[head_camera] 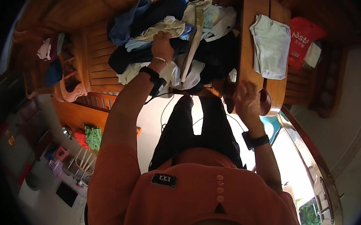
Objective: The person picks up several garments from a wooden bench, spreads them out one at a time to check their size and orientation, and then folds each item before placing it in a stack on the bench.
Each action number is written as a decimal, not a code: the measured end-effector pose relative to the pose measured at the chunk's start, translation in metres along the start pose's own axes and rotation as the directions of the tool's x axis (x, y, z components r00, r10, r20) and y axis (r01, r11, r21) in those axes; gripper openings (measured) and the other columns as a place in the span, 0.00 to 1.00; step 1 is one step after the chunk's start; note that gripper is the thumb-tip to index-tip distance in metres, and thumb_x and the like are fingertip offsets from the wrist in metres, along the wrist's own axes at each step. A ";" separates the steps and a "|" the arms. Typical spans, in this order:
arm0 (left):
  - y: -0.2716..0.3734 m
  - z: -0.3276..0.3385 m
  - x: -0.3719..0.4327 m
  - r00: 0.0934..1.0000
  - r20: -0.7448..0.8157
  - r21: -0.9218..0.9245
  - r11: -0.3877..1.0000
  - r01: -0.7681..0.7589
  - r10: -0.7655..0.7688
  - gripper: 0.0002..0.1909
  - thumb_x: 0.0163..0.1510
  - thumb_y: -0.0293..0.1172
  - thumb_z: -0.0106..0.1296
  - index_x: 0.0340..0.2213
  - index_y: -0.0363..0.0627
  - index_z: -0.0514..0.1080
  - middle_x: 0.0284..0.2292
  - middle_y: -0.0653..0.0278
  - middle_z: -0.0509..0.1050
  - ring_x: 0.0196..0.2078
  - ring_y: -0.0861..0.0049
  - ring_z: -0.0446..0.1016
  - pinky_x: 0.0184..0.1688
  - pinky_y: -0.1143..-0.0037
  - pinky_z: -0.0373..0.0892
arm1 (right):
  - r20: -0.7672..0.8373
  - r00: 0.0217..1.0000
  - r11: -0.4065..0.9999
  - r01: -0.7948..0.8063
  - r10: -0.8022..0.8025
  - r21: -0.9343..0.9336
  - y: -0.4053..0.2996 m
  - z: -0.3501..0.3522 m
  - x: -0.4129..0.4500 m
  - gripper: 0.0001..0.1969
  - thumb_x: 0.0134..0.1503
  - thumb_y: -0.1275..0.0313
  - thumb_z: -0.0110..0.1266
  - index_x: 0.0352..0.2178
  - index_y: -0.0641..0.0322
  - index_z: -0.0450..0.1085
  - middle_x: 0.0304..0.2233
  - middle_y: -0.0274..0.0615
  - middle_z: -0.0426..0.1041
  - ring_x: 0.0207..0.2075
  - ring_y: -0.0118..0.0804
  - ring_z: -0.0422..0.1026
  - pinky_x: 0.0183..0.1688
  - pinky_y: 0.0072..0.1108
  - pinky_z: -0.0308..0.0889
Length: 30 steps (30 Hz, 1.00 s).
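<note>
A heap of mixed clothes, with a dark garment (216, 55) and a blue denim one (123, 27) among them, lies on a slatted wooden bench (101, 55). My left hand (163, 48) rests on the heap, its fingers at a beige garment (161, 28); whether they grip the cloth is hard to tell. My right hand (247, 96) is blurred, over the near end of the bench's broad wooden armrest (250, 10), and no cloth shows in it. Farther along that armrest lies a folded white garment (270, 48).
Right of the armrest, a red plastic bag (304, 41) and a clear-wrapped white pack (312, 55) lie on another wooden seat. More clothes (53, 72) hang over a wooden piece at the left. A wooden table (83, 115) holds green and red items. Cables run across the floor near my legs.
</note>
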State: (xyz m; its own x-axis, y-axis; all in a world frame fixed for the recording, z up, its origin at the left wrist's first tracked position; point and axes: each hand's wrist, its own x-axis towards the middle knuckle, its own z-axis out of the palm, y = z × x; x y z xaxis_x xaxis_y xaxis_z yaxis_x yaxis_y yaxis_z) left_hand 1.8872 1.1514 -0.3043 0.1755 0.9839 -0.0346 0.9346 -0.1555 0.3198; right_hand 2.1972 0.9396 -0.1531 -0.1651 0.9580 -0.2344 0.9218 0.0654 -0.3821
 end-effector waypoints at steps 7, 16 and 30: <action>-0.018 0.009 0.037 0.915 0.385 0.230 0.973 0.032 -0.121 0.14 0.46 0.38 0.62 0.37 0.54 0.76 0.37 0.61 0.78 0.43 0.58 0.76 0.46 0.61 0.67 | 0.223 0.973 0.998 0.047 -0.052 0.029 -0.051 0.009 -0.019 0.19 0.50 0.69 0.60 0.43 0.66 0.69 0.47 0.49 0.69 0.53 0.53 0.64 0.57 0.38 0.60; -0.027 -0.141 -0.061 0.854 -0.061 -0.378 0.780 -0.499 0.517 0.16 0.34 0.13 0.48 0.31 0.35 0.73 0.33 0.56 0.69 0.40 0.57 0.68 0.44 0.65 0.64 | 0.077 0.979 0.968 0.174 -0.190 0.180 -0.103 -0.029 0.004 0.10 0.48 0.73 0.59 0.31 0.65 0.69 0.31 0.47 0.71 0.36 0.48 0.70 0.39 0.35 0.67; 0.085 -0.318 -0.178 0.860 -0.144 -0.523 0.700 -0.486 0.489 0.13 0.41 0.22 0.57 0.33 0.41 0.73 0.28 0.60 0.74 0.33 0.61 0.72 0.37 0.66 0.64 | 0.056 0.850 0.610 0.328 -0.523 0.721 -0.206 -0.142 0.037 0.19 0.50 0.72 0.63 0.42 0.68 0.69 0.31 0.50 0.76 0.33 0.45 0.76 0.39 0.30 0.68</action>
State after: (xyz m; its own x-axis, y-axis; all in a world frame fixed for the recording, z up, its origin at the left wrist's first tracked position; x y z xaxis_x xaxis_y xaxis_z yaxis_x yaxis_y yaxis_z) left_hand 1.8370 0.9908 0.0301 0.5639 0.7830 0.2627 0.4073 -0.5404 0.7363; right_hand 2.0505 1.0011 0.0438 -0.6422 0.7649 -0.0493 0.2556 0.1531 -0.9546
